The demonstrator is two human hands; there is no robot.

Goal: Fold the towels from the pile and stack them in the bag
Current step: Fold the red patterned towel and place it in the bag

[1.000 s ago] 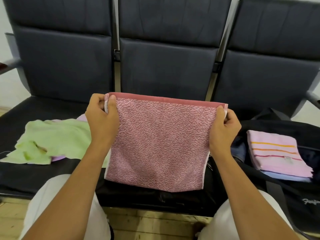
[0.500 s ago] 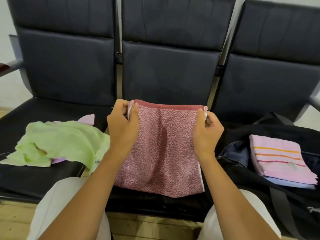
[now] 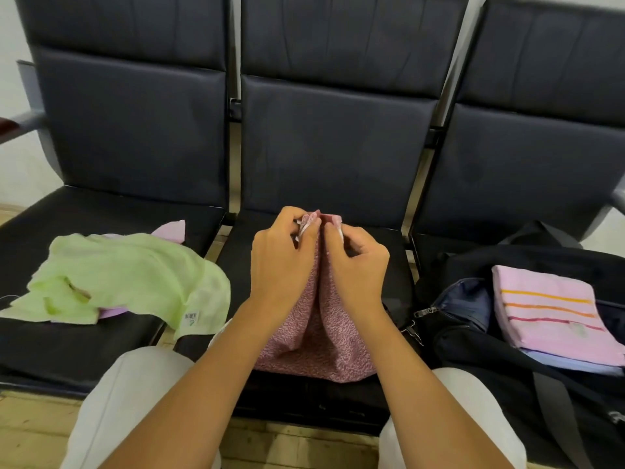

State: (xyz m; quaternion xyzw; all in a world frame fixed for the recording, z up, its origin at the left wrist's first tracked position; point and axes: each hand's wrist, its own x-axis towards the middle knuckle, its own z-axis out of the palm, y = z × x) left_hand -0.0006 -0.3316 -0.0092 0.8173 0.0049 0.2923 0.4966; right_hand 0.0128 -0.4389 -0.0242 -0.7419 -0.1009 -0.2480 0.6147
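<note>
Head view: red towel (image 3: 318, 336) hangs over the middle seat's (image 3: 395, 265) front edge, top corners pinched together by left hand (image 3: 284, 262) and right hand (image 3: 355, 265). Match edges squarely before creasing, then carry to the bag (image 3: 473, 340).

A: Middle seat (image 3: 372, 238): bare black cushion either side of the pink towel (image 3: 314, 336); open air above, up to the backrest.

B: Left seat: green towel (image 3: 128, 275) covers most, its corner overhanging the seat gap.

A: Right seat: black bag (image 3: 473, 336) fills it; the folded striped towel (image 3: 554, 309) occupies its opening.
</note>
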